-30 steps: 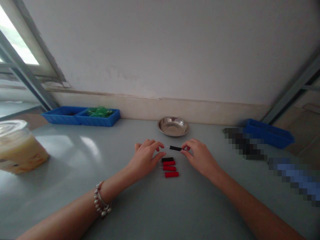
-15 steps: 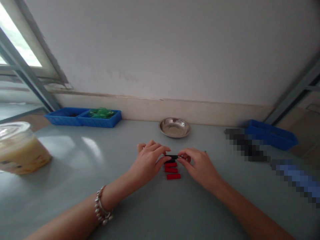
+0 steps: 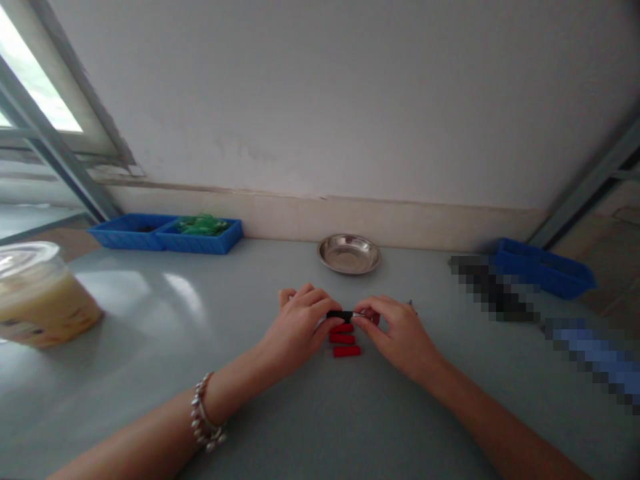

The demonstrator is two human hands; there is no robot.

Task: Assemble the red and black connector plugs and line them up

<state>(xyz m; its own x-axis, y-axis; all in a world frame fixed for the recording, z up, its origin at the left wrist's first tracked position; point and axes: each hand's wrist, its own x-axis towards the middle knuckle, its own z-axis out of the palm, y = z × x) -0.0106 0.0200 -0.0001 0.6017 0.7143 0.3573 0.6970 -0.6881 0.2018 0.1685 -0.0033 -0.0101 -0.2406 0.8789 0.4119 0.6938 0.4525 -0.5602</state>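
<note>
Black cylinder (image 3: 340, 315) pinched between two hands, just below the centre of the frame.

The grip of the left hand (image 3: 300, 321) is closed on its left end, thumb below and fingers above; the grip of the right hand (image 3: 400, 327) pinches a silvery bit (image 3: 358, 315) at its right end, though whether that bit is part of it I cannot tell. Three red cylinders (image 3: 347, 351) lie in a column on the bench (image 3: 320, 433), just under it in the frame. A shallow metal dish (image 3: 349, 257) sits above the hands, near the wall. At the upper left, a blue tray (image 3: 200, 247) holds green material (image 3: 203, 225); a lidded cup (image 3: 47, 303) stands at the left edge.
</note>
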